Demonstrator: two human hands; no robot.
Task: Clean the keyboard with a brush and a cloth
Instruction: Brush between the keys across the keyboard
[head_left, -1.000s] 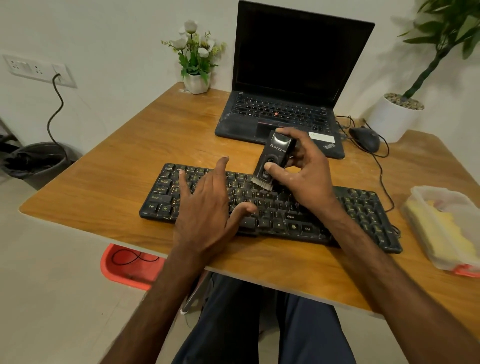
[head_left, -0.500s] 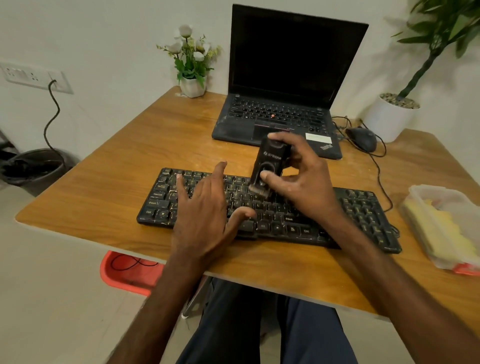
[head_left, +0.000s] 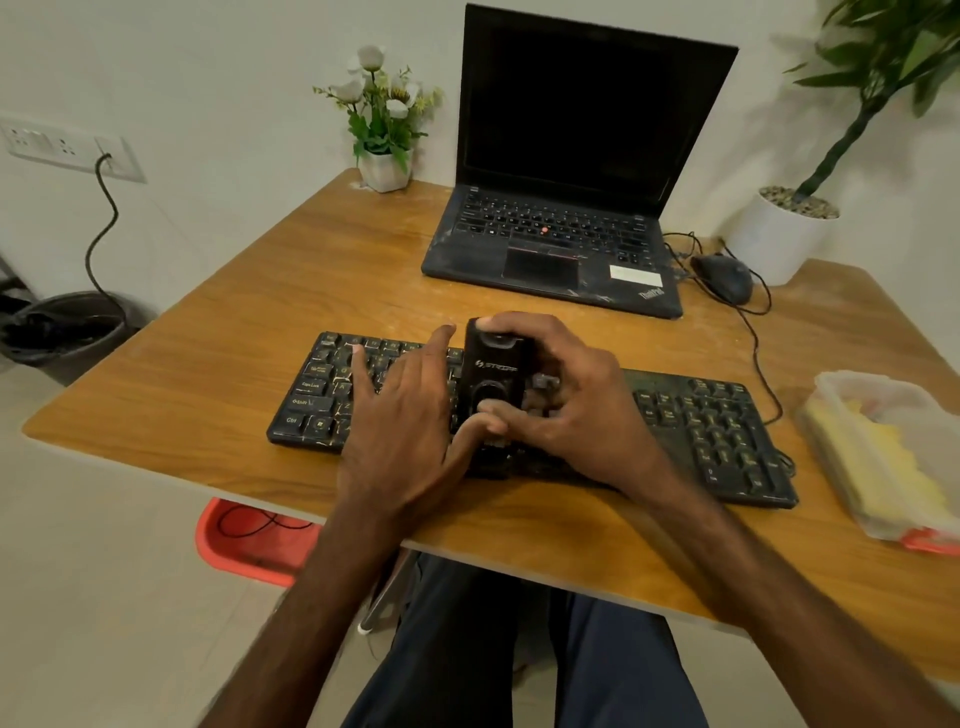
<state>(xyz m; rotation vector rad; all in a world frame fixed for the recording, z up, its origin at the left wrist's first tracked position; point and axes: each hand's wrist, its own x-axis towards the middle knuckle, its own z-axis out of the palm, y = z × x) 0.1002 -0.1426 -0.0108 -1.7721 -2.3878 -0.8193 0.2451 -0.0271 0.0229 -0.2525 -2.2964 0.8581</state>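
Where the brush (head_left: 493, 374) stands, head view: over the middle of the keyboard (head_left: 717, 431), long axis nearly upright. The bristle end is down at the near rows and mostly hidden behind the thumbs.
right hand (head_left: 576, 410): grips the brush, one finger hooked over its top and the thumb pressed on its front face.
left hand (head_left: 400, 431): lies flat on the keys just left of the brush, fingers (head_left: 439, 343) straight and spread, holding nothing. It probably steadies the keyboard.
brush, look: black blocky body, pale logo, round recess low on the front.
keyboard, look: black, long axis across the worktop (head_left: 260, 312), yellowish marks on the keys.
cloth (head_left: 883, 457): yellow, in a clear tub (head_left: 852, 389) at the worktop's right edge, well apart from both hands. Wiping looks not yet begun.
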